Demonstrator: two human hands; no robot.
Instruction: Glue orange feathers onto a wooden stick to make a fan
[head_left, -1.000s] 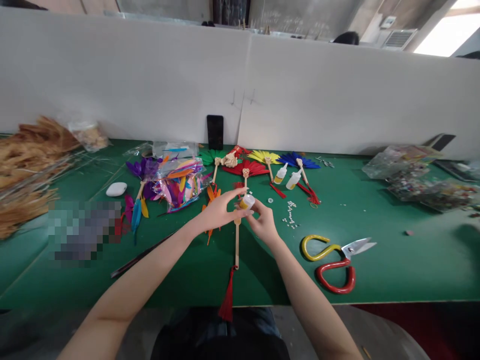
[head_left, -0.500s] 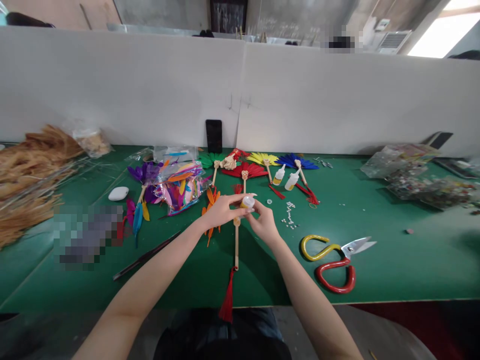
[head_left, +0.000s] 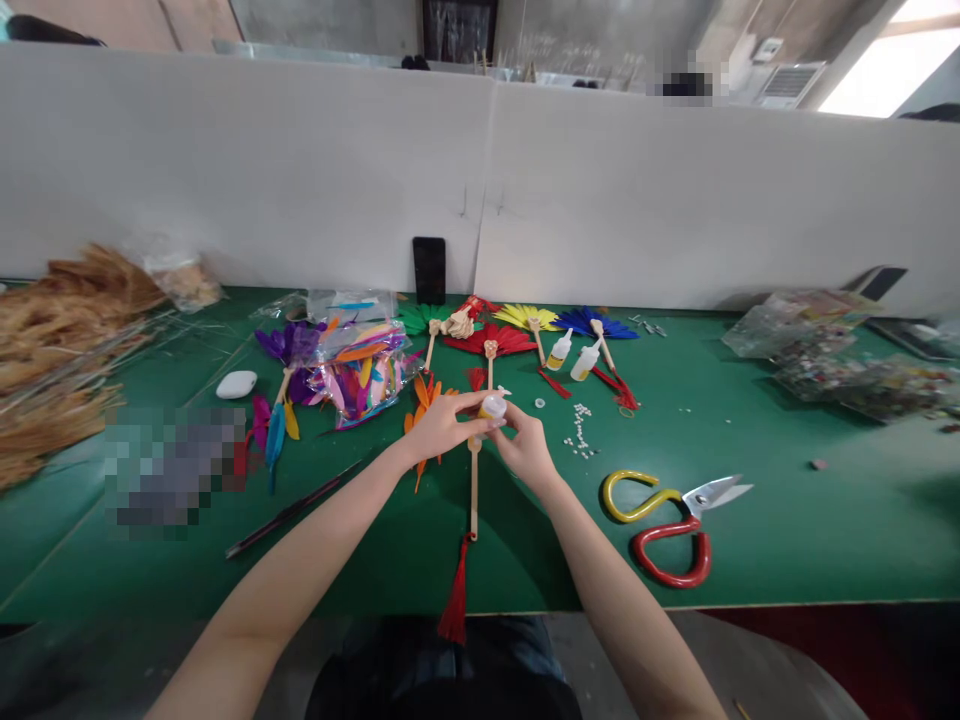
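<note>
While hovering above the desk [head_left: 787, 540] middle, both hands pinching a small glue bottle [head_left: 493, 406]: left hand [head_left: 439, 425] gripping its body, right hand [head_left: 527, 447] apparently at the cap. Lying underneath, wooden fan handle [head_left: 474, 490] with red tassel [head_left: 454, 600], bearing few orange feathers [head_left: 421, 400]; more gluing probably remaining.

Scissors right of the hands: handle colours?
On the scissors, one handle loop is yellow and the other red; the blades are bare metal. Clearest in the head view.
</note>
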